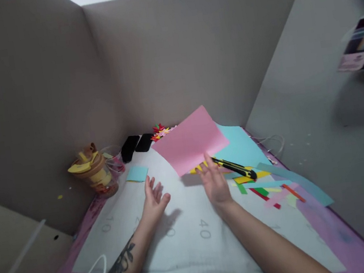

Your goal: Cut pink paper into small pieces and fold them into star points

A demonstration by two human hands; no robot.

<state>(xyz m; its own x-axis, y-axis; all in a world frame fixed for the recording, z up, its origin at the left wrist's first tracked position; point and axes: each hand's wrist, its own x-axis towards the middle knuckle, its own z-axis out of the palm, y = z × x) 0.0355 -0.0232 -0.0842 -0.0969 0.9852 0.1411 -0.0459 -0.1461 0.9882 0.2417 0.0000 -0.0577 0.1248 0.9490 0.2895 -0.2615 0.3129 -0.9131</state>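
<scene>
My left hand (155, 200) is open above the white numbered mat, its fingers apart and nothing in them. Nearest to it lies a small stack of light blue square paper (137, 174). My right hand (215, 184) has its fingers spread, and one fingertip overlaps the lower edge of a pink paper sheet (191, 142). Whether that finger presses on the sheet, I cannot tell. The sheet is tilted, with a shadow under its near corner. Just right of my right hand is a black and yellow utility knife (235, 168), lying over coloured paper.
Paper strips (260, 192) in several colours and a large light blue sheet (236, 140) lie on the right. Farther back are folded paper flowers (161, 132) and two black flat objects (131, 148). A lidded cup (97, 173) stands left. Grey partitions (204, 52) enclose the table.
</scene>
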